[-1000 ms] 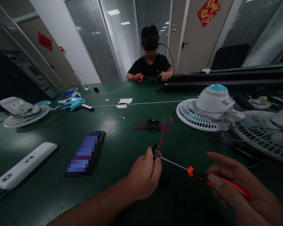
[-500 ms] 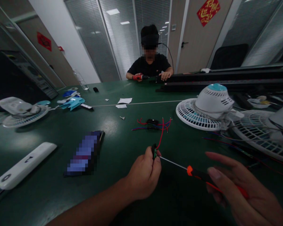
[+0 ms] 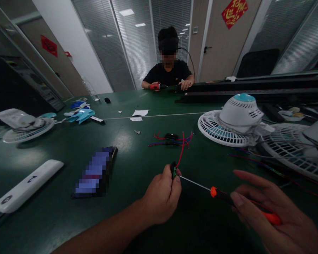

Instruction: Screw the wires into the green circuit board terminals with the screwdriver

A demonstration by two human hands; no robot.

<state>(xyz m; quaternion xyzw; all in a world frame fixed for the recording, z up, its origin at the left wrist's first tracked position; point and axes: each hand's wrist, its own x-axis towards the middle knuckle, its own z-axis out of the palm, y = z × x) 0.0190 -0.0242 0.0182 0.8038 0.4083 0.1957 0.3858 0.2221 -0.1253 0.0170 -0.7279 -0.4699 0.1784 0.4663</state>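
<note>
the left hand (image 3: 161,198) pinches a small green circuit board with a black casing (image 3: 174,171) between thumb and curled forefinger, above the bench (image 3: 132,183), nearer than the slim black plastic modules with red and blue wires (image 3: 171,136). the right hand (image 3: 271,206) loosely grasps an orange-and-black-handled screwdriver with a thin metal shaft (image 3: 213,192), forefinger lifted off; its tip meets, or nearly meets, the board. the board looks light, stiff and fragile, best held by its edges; its thin red wire (image 3: 181,151) looks bendable, a poor place to pull. the screwdriver seems best gripped by its thick handle.
</note>
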